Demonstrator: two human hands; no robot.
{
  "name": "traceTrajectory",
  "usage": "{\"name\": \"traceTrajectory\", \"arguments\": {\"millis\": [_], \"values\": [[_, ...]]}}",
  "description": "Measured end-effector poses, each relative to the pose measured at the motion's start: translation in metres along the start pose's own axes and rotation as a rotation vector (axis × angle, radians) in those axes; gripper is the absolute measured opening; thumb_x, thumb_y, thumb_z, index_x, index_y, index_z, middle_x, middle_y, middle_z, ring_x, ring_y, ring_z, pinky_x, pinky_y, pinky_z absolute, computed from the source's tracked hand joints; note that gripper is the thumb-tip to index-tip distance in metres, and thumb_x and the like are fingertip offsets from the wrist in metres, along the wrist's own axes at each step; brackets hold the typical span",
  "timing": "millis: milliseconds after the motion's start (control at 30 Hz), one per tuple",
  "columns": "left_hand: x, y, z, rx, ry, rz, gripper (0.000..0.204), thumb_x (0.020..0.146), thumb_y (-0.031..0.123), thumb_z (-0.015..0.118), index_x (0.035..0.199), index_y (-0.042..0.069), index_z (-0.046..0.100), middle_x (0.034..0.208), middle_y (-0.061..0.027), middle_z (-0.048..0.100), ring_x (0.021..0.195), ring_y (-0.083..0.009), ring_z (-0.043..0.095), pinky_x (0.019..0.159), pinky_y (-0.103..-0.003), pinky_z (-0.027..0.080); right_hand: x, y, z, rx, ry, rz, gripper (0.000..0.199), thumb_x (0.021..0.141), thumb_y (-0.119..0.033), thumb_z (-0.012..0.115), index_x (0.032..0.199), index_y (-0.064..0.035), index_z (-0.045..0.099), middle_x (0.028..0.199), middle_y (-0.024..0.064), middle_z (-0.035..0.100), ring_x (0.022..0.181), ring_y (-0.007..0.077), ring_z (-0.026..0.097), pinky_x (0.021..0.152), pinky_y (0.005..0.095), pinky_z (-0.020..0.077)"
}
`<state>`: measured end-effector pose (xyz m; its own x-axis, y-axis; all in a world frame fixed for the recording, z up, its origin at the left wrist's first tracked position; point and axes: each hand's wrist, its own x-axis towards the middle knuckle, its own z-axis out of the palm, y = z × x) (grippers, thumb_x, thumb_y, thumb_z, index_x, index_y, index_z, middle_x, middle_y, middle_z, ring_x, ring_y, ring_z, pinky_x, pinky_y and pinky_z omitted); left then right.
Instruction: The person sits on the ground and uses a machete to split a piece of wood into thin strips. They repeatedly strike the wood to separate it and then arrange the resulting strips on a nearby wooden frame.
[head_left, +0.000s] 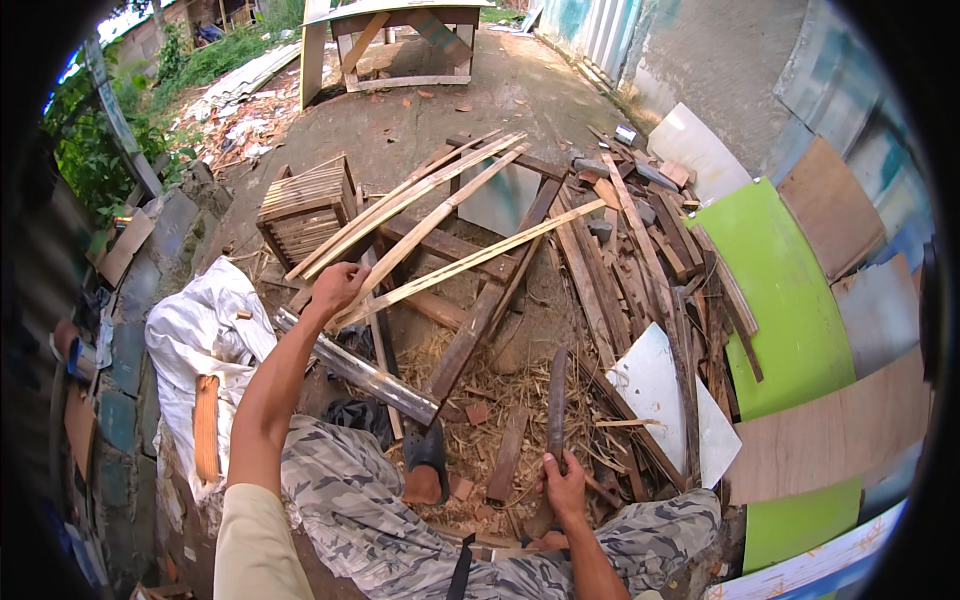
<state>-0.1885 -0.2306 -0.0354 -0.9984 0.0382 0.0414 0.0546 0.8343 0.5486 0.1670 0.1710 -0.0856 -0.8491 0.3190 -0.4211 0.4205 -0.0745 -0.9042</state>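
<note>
My left hand [338, 290] reaches forward with its fingers curled at the lower end of a pale wooden strip [440, 213]. Beside it, more long pale strips [400, 207] lean across a dark wooden frame [487, 310], and another strip [480, 257] crosses at a lower angle. Low in front of me, my right hand [565, 485] is closed around the near end of a machete [557, 400], its dark blade pointing away from me. Under the blade lie wood shavings [450, 365] and a short brown board [508, 452].
A slatted wooden crate [305, 210] stands at the far left of the frame. Scrap lumber [640, 235] is heaped to the right beside green panels [780, 290]. A white sack [205, 320] lies at left, and a wooden table [405, 20] stands at the back.
</note>
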Motion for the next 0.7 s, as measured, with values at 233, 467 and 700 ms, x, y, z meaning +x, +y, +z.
{"name": "traceTrajectory", "arguments": {"millis": [233,467,700], "values": [[-0.023,0.052,0.042,0.365,0.018,0.577,0.037,0.093,0.038,0.062,0.115,0.009,0.064,0.090,-0.0139,0.071,0.089,-0.0352,0.069,0.077,-0.047,0.054,0.001,0.002,0.002,-0.017,-0.017,-0.044,0.021,0.100,-0.024,0.060,0.099,-0.0035,0.058,0.070,0.0024,0.058,0.052,0.0115,0.057,0.048,0.0267,0.0475],[-0.046,0.064,0.077,0.107,0.028,0.098,0.031,0.099,0.028,0.049,0.106,0.003,0.065,0.090,-0.0224,0.071,0.089,-0.0407,0.068,0.078,-0.051,0.052,0.001,0.000,0.000,-0.021,-0.017,-0.074,0.022,0.100,-0.026,0.061,0.098,-0.0039,0.058,0.071,0.0021,0.057,0.051,0.0112,0.057,0.046,0.0275,0.0481],[-0.076,0.049,0.087,-0.070,0.059,-0.038,0.048,0.093,0.050,0.059,0.107,0.004,0.067,0.092,-0.0262,0.070,0.090,-0.0447,0.067,0.081,-0.051,0.051,-0.003,-0.011,0.001,-0.031,-0.002,-0.051,0.022,0.099,-0.026,0.061,0.096,-0.0045,0.057,0.070,0.0018,0.056,0.050,0.0117,0.057,0.046,0.0275,0.0487]]}}
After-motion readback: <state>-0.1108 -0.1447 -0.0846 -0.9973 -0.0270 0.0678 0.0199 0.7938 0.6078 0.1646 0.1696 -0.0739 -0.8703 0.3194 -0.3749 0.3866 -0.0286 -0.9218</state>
